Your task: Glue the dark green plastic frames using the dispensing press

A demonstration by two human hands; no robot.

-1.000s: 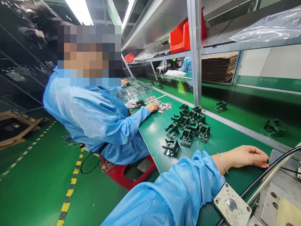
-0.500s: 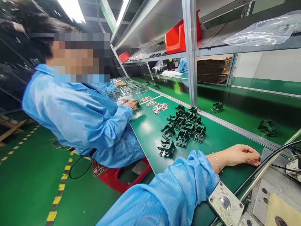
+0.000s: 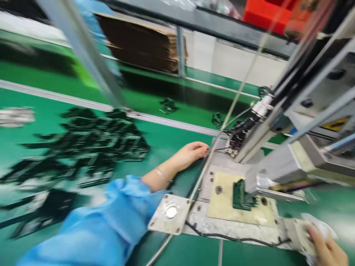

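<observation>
My left hand (image 3: pixel 191 152) lies at the left edge of the machine's metal base, fingers bent together; what they hold, if anything, is hidden. At the lower right, my right hand (image 3: pixel 330 249) is at the small metal button plate (image 3: pixel 301 232), blurred, with something white (image 3: pixel 323 225) by its fingers. Between my hands a dark green plastic part (image 3: pixel 242 195) sits on the cream-coloured pad (image 3: pixel 222 208), beside the machine's metal head (image 3: pixel 273 171). A second button plate (image 3: pixel 169 214) stands beside my left forearm.
A pile of dark green parts (image 3: pixel 97 144) covers the bench at left, near small silvery pieces (image 3: pixel 16 116). Cables and a pale tube (image 3: pixel 203 168) cross by my left hand. A metal post (image 3: pixel 85 55), stacked cardboard (image 3: pixel 138 44) and a red bin (image 3: pixel 266 16) are behind.
My view has swung right, off the co-worker and onto the machine. My right hand and the part on the pad have come into view. My left hand stays by the machine base.
</observation>
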